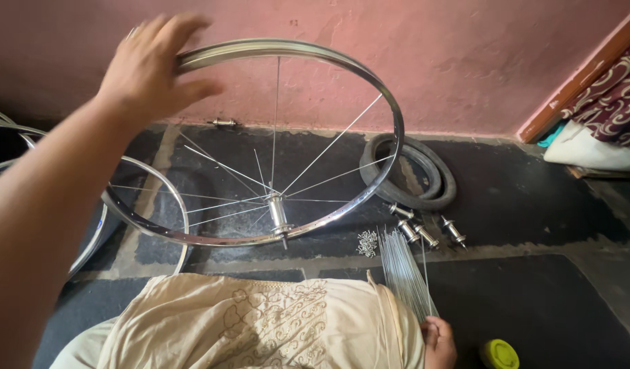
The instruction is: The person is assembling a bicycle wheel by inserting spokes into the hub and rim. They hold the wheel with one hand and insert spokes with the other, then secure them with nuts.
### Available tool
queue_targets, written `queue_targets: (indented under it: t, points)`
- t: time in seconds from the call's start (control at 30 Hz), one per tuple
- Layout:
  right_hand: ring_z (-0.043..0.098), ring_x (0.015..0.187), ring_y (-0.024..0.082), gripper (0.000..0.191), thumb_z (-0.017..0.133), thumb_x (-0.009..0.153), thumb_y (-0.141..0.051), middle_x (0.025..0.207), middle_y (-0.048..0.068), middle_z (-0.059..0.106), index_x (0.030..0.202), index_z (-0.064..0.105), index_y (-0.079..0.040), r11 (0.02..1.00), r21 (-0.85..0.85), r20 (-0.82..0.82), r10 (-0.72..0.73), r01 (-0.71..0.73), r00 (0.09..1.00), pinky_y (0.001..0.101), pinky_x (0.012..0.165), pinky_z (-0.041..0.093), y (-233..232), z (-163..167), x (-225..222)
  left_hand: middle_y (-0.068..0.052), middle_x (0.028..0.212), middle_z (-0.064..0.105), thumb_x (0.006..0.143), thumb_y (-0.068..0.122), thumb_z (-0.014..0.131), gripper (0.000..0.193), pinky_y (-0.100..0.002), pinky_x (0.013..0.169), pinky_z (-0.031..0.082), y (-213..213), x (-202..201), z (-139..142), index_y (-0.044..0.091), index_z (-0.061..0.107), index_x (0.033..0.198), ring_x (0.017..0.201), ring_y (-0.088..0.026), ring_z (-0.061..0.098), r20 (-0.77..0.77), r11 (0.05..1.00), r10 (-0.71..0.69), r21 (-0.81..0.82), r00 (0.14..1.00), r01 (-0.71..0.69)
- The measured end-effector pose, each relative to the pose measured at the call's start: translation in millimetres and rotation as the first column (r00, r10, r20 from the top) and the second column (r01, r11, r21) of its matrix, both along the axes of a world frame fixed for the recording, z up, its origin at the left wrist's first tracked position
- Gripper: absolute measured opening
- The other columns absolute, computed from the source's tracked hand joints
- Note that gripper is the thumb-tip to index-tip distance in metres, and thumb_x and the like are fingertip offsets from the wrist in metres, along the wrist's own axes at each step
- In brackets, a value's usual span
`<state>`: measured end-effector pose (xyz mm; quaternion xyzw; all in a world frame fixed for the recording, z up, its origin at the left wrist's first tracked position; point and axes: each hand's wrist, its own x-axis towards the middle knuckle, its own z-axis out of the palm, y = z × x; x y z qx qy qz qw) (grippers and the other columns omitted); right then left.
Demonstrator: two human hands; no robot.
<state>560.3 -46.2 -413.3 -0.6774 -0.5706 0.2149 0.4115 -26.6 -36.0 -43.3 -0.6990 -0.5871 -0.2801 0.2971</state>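
Hands: the left hand (154, 65) lies flat over the top of the wheel rim (369, 89) at about 11 o'clock on the rim's circle, fingers spread and thumb hooked under, grasping it; the right hand (438, 342) sits low at 5 o'clock of the view, closed around the near ends of the spoke bundle (404, 270).
Wheel: the rim stands tilted, its lower edge on the floor (533, 301) just beyond the person's cloth-covered lap (260, 321), its upper edge leaning toward the pink wall (465, 55).
Hub: the hub (277, 212) hangs near the lower part of the rim with only a few thin spokes laced, its axle pointing roughly from 12 to 6 o'clock.
Key relation: the spoke bundle's long axis runs from the right hand up toward 11 o'clock, aimed at the hub; the right hand is the nearer one to the hub, the left is well apart on the far edge.
Nearby: a heap of spoke nipples (367, 242) lies just beside the spoke tips; spare hubs (424, 229) at 2 o'clock of the bundle; a tyre (431, 178) behind them; more rims (89, 225) at 9 o'clock; a yellow cap (499, 354) beside the right hand.
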Motion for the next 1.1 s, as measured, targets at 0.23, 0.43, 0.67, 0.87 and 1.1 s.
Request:
queue_targets:
  t: [0.23,0.43,0.67,0.87,1.1]
  points:
    - [0.078,0.09,0.02,0.023,0.054,0.105,-0.013,0.1,0.011,0.078,0.117,0.074,-0.01,0.996,0.091,0.053,0.022,-0.026,0.998,0.0337,0.082,0.06,2.0,-16.9,-3.7,-0.01,0.087,0.068,0.114,0.017,0.06,0.016,-0.031,0.074,0.05,-92.7,-74.9,-143.6,0.003,0.069,0.113,0.082,-0.018,0.064,0.825,0.985,0.153,-0.084,0.543,-0.151]
    - [0.076,0.097,0.022,0.027,0.053,0.103,-0.014,0.106,0.015,0.077,0.117,0.075,-0.01,0.997,0.042,0.2,0.055,-0.065,0.978,0.0362,0.084,0.06,4.8,-11.6,-4.0,-0.011,0.083,0.066,0.112,0.018,0.06,0.017,-0.034,0.069,0.05,-96.5,-83.4,-135.1,0.005,0.069,0.114,0.075,-0.019,0.065,0.738,0.968,0.242,-0.137,0.63,-0.211]
    - [0.073,0.108,0.025,0.033,0.044,0.106,-0.012,0.112,0.017,0.077,0.125,0.068,0.001,0.973,-0.038,-0.142,0.219,-0.226,0.965,0.0363,0.097,0.054,11.1,5.0,0.5,-0.012,0.091,0.072,0.103,0.056,0.064,0.041,-0.052,0.076,0.051,-15.2,-20.4,-26.8,0.018,0.071,0.117,0.086,-0.037,0.067,0.385,0.855,0.513,-0.306,0.768,-0.418]
    - [0.072,0.111,0.027,0.032,0.049,0.104,-0.008,0.116,0.019,0.077,0.129,0.067,0.001,0.984,-0.013,-0.133,0.174,-0.177,0.976,0.0369,0.1,0.054,9.6,-2.1,-0.9,-0.011,0.096,0.072,0.098,0.052,0.065,0.045,-0.049,0.083,0.052,46.4,42.2,25.7,0.016,0.064,0.125,0.095,-0.032,0.069,0.282,0.919,0.28,-0.355,0.918,-0.171]
    - [0.074,0.1,0.024,0.039,0.051,0.101,-0.001,0.122,0.017,0.074,0.138,0.063,-0.004,0.948,0.309,-0.081,0.11,-0.08,0.991,0.0358,0.09,0.058,-22.9,-15.7,-11.8,-0.012,0.103,0.072,0.101,0.049,0.06,0.045,-0.053,0.081,0.049,68.0,76.0,26.5,0.025,0.055,0.138,0.1,-0.037,0.066,0.222,0.912,0.248,-0.382,0.943,-0.15]
